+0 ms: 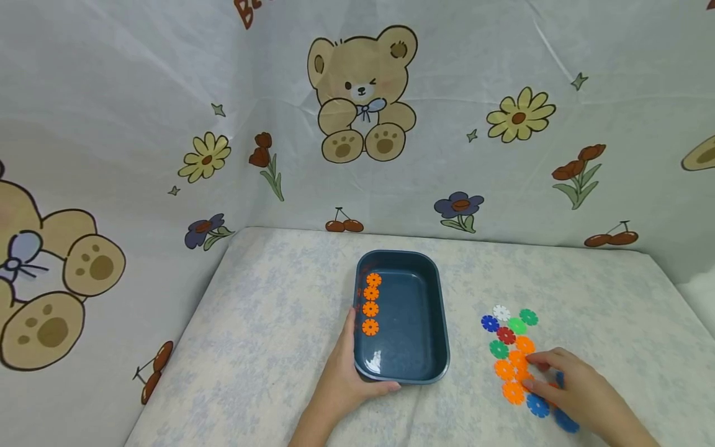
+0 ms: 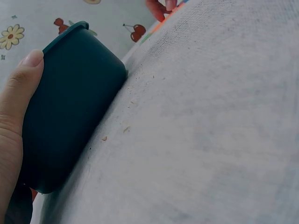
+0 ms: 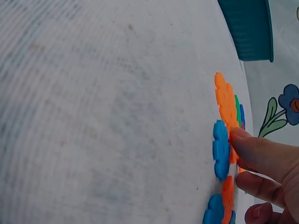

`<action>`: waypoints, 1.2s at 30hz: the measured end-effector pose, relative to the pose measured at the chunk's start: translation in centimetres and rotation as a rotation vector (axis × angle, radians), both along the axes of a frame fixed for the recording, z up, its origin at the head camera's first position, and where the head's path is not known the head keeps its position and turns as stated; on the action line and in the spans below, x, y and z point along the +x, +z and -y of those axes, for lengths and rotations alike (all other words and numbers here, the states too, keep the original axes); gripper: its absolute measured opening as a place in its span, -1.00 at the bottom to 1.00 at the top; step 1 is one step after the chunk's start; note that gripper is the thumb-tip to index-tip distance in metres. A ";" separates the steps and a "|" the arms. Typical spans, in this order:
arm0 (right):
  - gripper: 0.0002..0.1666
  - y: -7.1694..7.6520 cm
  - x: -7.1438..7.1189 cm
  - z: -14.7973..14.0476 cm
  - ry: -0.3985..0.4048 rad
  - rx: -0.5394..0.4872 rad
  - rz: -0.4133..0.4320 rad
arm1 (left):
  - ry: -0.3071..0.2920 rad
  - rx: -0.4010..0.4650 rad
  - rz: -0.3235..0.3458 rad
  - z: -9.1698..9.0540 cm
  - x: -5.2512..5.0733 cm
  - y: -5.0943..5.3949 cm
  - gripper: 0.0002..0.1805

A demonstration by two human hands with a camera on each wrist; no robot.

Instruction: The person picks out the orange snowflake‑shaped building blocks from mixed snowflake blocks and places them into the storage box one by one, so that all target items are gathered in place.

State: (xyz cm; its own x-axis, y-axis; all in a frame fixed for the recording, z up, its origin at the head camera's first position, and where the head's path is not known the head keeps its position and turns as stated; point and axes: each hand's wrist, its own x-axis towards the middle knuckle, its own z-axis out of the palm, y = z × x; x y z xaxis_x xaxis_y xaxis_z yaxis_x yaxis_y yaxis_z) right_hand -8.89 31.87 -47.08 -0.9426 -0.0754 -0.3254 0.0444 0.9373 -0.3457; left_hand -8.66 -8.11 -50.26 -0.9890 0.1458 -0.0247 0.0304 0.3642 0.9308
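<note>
Orange snowflake disc (image 1: 522,375) at right hand (image 1: 580,386), pinch unclear; blue rectangular tray (image 1: 410,316) in grip of left hand (image 1: 345,376); possible snagging of neighbouring discs (image 1: 512,393) through crowding.

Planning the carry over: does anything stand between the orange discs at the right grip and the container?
Just the raised right wall of the container, plus a flat green disc beside the orange discs; otherwise only tablecloth lies between.
</note>
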 end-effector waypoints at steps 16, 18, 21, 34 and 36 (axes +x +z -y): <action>-0.31 -0.5 -0.8 1.6 -0.084 -0.047 -0.029 | 0.000 0.011 -0.004 0.0 -0.1 -0.2 0.55; -0.34 -0.5 -0.9 1.7 -0.096 -0.085 -0.010 | -0.001 0.015 -0.003 0.0 -0.1 -0.2 0.55; -0.34 -0.4 -0.9 1.7 -0.130 -0.143 0.027 | -0.001 0.014 -0.003 -0.1 -0.1 -0.3 0.55; -0.58 -0.8 -0.6 1.2 -0.137 -0.332 -0.001 | 0.012 -0.015 0.002 -0.1 0.1 0.0 0.54; -0.55 -0.6 -0.6 1.3 -0.137 -0.374 0.017 | 0.010 -0.011 0.000 -0.1 0.1 0.0 0.54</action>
State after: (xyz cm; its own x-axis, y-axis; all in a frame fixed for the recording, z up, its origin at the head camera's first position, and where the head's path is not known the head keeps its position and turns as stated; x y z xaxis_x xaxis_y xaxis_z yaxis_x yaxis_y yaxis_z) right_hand -9.54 30.58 -47.68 -0.9468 -0.0653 -0.3152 0.1692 0.7321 -0.6599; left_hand -8.60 -8.03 -50.28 -0.9904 0.1354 -0.0266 0.0264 0.3751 0.9266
